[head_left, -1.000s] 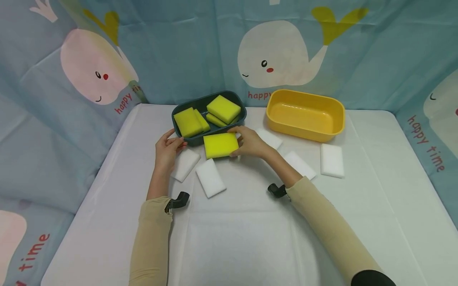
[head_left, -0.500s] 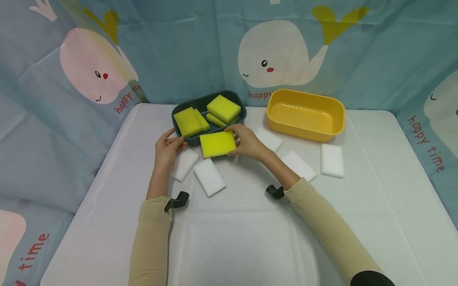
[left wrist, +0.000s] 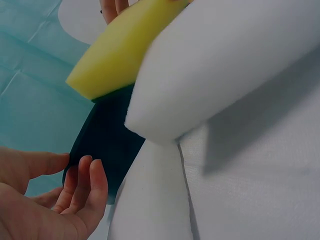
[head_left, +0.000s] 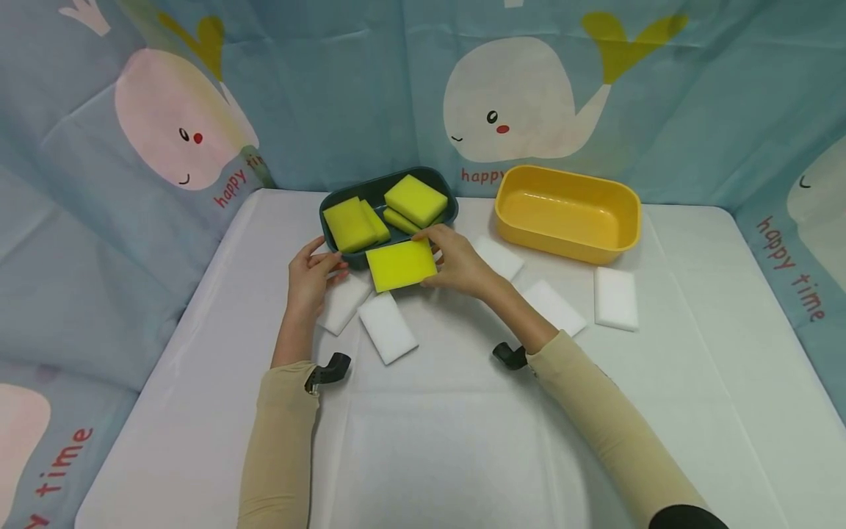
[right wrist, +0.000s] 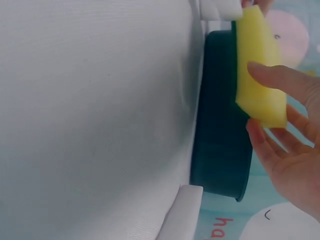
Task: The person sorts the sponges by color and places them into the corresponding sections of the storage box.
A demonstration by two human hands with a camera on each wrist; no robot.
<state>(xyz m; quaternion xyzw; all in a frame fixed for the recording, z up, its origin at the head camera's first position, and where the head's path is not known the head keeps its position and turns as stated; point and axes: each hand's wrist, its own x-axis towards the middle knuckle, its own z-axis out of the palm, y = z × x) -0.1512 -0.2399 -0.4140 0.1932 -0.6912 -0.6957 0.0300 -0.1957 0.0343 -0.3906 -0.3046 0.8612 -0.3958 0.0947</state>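
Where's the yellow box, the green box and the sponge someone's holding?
Yellow box [head_left: 548, 241]: head view, on its front wall.
Dark green box [right wrist: 219, 125]: right wrist view, on its outer side wall.
Held sponge [head_left: 401, 264]: head view, on its yellow face.

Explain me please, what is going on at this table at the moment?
A person is handling sponges with bare hands. The right hand pinches a yellow sponge at the near side of a dark green container, not yet inside it. The left hand holds that container's near left corner. Other yellow sponges already lie in it. White pads lie on the table, and a yellow container stands to the right.
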